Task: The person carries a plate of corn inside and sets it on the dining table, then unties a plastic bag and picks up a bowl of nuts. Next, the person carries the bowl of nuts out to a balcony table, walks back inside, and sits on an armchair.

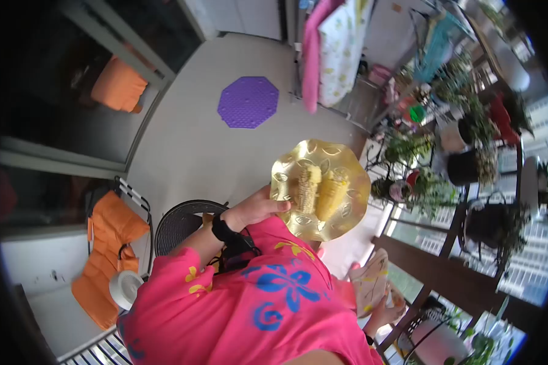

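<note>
My left hand (260, 208), with a black watch on its wrist, grips the near-left rim of a gold wavy-edged plate (353, 210), thumb on top. Two pieces of corn lie side by side on it. The left corn cob (307, 191) looks largely stripped of kernels, with some yellow left at its top; the right corn cob (333, 196) is fuller and yellow. Low on the right, my right hand (388, 311) is closed at the edge of a flat beige piece with coloured marks (369, 285), whose kind I cannot make out. Its fingers are partly hidden.
A purple octagonal mat (248, 102) lies on the grey floor. At left stand an orange-cushioned chair (106, 261) and a round dark table (179, 228). Cloths (341, 52) hang on a rack at the top. Potted plants (463, 164) line the windows at right.
</note>
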`<state>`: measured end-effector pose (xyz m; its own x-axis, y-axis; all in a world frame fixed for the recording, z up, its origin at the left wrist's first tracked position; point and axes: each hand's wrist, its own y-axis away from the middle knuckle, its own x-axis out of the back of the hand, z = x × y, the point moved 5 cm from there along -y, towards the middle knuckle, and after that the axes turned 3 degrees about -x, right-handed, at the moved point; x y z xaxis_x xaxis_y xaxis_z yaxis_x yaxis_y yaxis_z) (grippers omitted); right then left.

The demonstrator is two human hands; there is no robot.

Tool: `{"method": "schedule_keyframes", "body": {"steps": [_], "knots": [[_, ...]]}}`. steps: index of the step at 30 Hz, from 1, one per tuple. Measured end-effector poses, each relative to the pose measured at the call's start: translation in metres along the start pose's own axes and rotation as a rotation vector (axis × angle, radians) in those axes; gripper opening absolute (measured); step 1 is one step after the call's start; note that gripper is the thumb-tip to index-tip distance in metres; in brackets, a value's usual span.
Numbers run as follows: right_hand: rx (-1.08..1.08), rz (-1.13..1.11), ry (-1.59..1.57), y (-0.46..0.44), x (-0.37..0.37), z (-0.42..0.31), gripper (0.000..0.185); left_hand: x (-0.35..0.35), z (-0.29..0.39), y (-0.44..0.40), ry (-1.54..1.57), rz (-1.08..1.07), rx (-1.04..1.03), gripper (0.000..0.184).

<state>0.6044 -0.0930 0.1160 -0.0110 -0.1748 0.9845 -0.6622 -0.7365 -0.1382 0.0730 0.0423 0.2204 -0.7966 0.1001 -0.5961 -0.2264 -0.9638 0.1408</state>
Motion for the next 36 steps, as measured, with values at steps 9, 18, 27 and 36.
{"method": "schedule_keyframes", "body": {"steps": [9,18,27,36], "knots": [[0.483,-0.586,-0.907,0.003,0.042,-0.345,0.027,0.079,0.052,0.004,0.019,0.071,-0.076,0.057],[0.658,-1.613,-1.210,0.126,0.065,-0.657,0.058,0.203,0.153,0.040,-0.161,0.203,-0.124,0.058],[1.104,-1.924,-0.956,0.260,0.064,-0.878,0.031,0.315,0.226,0.109,-0.015,0.665,-0.396,0.062],[1.490,-2.058,-0.468,0.443,0.083,-1.077,0.025,0.406,0.305,0.158,0.192,1.071,-0.698,0.055]]}}
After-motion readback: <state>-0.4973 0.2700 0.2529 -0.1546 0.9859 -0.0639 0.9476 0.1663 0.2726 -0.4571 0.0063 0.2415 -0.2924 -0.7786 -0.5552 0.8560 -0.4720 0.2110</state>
